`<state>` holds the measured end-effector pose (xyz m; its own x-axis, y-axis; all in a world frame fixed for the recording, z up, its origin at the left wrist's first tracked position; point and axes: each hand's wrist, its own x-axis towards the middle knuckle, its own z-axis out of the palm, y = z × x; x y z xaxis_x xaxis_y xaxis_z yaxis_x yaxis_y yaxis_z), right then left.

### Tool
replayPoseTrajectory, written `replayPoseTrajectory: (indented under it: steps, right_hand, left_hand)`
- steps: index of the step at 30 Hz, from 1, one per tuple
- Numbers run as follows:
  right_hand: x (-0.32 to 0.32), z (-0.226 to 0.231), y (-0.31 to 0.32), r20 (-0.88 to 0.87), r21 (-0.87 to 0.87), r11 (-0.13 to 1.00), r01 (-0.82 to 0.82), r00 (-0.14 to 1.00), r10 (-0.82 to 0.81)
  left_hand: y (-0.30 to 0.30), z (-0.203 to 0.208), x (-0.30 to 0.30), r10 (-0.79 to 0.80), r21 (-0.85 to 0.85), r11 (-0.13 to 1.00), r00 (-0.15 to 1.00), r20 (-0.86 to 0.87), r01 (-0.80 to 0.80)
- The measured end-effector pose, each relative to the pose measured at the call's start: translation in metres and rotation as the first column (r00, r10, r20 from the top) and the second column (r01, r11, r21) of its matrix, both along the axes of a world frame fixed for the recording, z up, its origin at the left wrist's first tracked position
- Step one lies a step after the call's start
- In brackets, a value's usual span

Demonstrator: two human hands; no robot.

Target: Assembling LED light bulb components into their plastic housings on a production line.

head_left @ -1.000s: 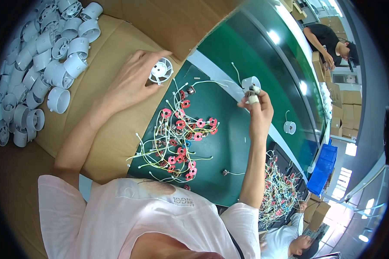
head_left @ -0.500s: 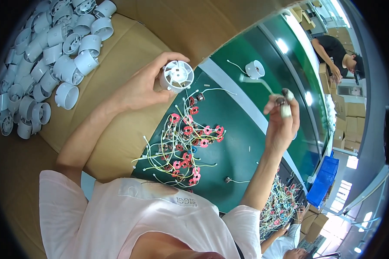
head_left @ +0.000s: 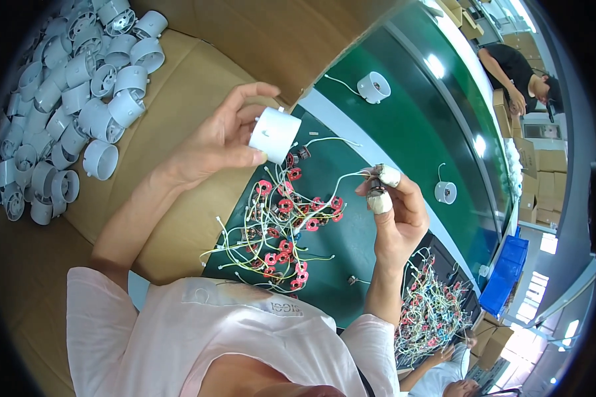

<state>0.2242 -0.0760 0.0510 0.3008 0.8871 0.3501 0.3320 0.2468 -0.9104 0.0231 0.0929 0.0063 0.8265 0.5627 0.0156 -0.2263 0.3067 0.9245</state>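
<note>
My left hand (head_left: 215, 142) grips a white plastic fan housing (head_left: 275, 135) between thumb and fingers, its smooth side wall facing up. To the right, my right hand (head_left: 402, 221) pinches a small dark motor coil (head_left: 376, 184) between a thumb and finger wrapped in white covers. White wires (head_left: 344, 177) trail leftward from that coil. The housing and the coil are apart. Below them, a tangled pile of red motor coils (head_left: 285, 246) with white and yellow wires lies on the green table (head_left: 338, 245).
Many white housings (head_left: 101, 159) fill the far left of a cardboard box (head_left: 169, 86). Two wired housings (head_left: 374, 87) lie on the green conveyor (head_left: 410, 119). Another coil heap (head_left: 430, 311) and a blue bin (head_left: 503, 274) stand right. Two other people (head_left: 513, 79) work nearby.
The housing in my left hand has turned from its spoked face to its side. My right hand has moved left and down with the coil. The housing on the conveyor has shifted left and up.
</note>
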Motion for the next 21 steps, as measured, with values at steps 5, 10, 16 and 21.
replayPoseTrajectory:
  steps: [5,10,16,21]
  right_hand:
    - [0.005,-0.003,-0.004,0.177,0.009,0.999,0.047,0.983,-0.048]
    - [0.011,-0.004,0.001,0.312,0.173,0.981,0.085,0.94,-0.136]
    - [0.007,0.0,0.032,0.52,0.308,0.948,0.08,0.82,-0.238]
    - [-0.001,0.002,0.047,0.624,0.324,0.946,0.013,0.749,-0.224]
  left_hand:
    - [-0.001,0.003,0.009,-0.094,-0.009,0.996,0.995,0.019,0.094]
    - [-0.005,-0.012,0.014,-0.028,0.012,1.0,0.998,0.049,0.028]
    - [-0.019,-0.003,0.018,0.099,0.202,0.975,0.995,-0.024,-0.092]
    - [-0.017,-0.003,0.013,0.154,0.429,0.901,0.974,-0.164,-0.07]
